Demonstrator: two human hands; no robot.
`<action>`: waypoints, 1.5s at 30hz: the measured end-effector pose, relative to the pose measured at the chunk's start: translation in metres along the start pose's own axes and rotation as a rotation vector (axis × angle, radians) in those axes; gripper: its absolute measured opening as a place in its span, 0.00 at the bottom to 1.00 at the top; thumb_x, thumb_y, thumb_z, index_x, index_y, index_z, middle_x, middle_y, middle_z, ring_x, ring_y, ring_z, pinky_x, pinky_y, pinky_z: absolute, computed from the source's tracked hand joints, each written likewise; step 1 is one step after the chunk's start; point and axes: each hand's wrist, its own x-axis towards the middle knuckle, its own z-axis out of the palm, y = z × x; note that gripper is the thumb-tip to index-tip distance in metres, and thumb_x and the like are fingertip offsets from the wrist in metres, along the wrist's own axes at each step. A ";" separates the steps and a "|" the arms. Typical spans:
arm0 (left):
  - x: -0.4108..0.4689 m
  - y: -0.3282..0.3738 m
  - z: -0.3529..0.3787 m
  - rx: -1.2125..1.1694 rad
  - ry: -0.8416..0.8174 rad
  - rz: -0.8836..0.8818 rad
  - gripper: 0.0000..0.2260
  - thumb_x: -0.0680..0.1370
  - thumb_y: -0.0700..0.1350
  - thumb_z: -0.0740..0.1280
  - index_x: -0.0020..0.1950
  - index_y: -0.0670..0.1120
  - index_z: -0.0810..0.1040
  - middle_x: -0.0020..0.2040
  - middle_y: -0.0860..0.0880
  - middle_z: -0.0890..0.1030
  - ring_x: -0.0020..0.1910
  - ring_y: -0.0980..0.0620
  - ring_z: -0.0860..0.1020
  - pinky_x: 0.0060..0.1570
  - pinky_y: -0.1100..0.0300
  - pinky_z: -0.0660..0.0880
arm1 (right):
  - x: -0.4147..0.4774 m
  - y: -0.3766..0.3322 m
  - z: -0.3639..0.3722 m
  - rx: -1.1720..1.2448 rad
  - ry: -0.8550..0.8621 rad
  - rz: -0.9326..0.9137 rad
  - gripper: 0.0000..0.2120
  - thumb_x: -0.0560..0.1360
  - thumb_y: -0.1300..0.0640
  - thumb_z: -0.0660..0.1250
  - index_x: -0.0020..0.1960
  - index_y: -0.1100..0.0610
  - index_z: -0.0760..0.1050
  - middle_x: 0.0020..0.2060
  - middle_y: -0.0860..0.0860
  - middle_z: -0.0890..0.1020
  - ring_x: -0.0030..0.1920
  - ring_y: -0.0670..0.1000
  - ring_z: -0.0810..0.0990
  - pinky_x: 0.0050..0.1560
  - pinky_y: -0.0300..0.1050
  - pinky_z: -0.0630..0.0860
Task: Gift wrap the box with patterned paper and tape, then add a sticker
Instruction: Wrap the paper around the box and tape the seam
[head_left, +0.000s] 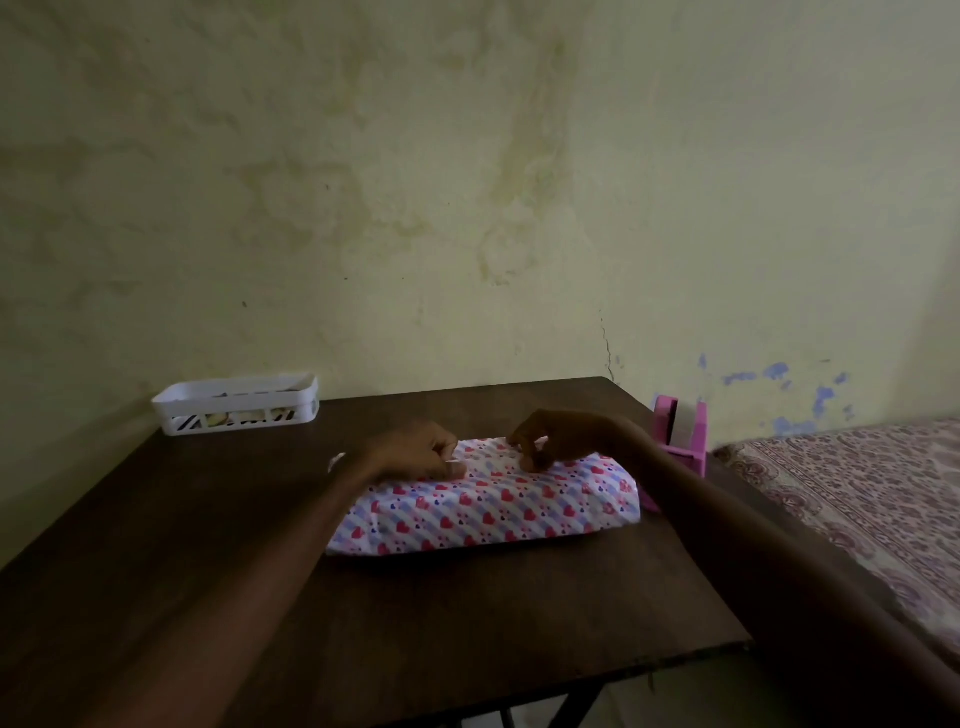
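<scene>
Head view: two hands (421, 453) (551, 441) on one wrapped box (493, 512) beside one tape dispenser (681, 434).

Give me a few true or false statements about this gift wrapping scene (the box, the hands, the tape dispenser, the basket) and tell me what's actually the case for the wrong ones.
1. The box is already covered in heart-patterned paper. True.
2. The pink tape dispenser stands at the table's left side. False: it is at the right edge of the table, near the box's right end.
3. The left hand and the right hand are both on top of the box. True.
4. The white basket sits on top of the box. False: it is at the table's far left corner, apart from the box.
5. A patterned bed cover shows to the right of the table. True.
</scene>
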 end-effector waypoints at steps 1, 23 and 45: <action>-0.001 0.001 0.003 0.029 0.011 0.003 0.12 0.78 0.48 0.68 0.36 0.49 0.70 0.40 0.47 0.76 0.40 0.49 0.73 0.44 0.55 0.72 | -0.002 0.000 0.002 0.002 0.004 0.004 0.12 0.76 0.57 0.70 0.40 0.41 0.74 0.69 0.54 0.74 0.68 0.56 0.72 0.67 0.57 0.72; 0.009 -0.016 0.019 0.209 0.108 -0.065 0.14 0.76 0.56 0.69 0.37 0.50 0.70 0.78 0.51 0.61 0.75 0.46 0.61 0.68 0.48 0.64 | 0.001 0.001 0.027 -0.133 0.177 -0.015 0.03 0.77 0.56 0.69 0.47 0.55 0.76 0.63 0.56 0.78 0.62 0.56 0.76 0.64 0.53 0.74; -0.007 0.060 0.071 0.324 0.466 0.066 0.08 0.79 0.42 0.66 0.56 0.52 0.80 0.62 0.50 0.78 0.59 0.52 0.77 0.58 0.57 0.73 | -0.027 -0.012 0.064 -0.150 0.606 0.030 0.08 0.75 0.63 0.69 0.51 0.53 0.83 0.53 0.52 0.82 0.48 0.46 0.80 0.49 0.37 0.76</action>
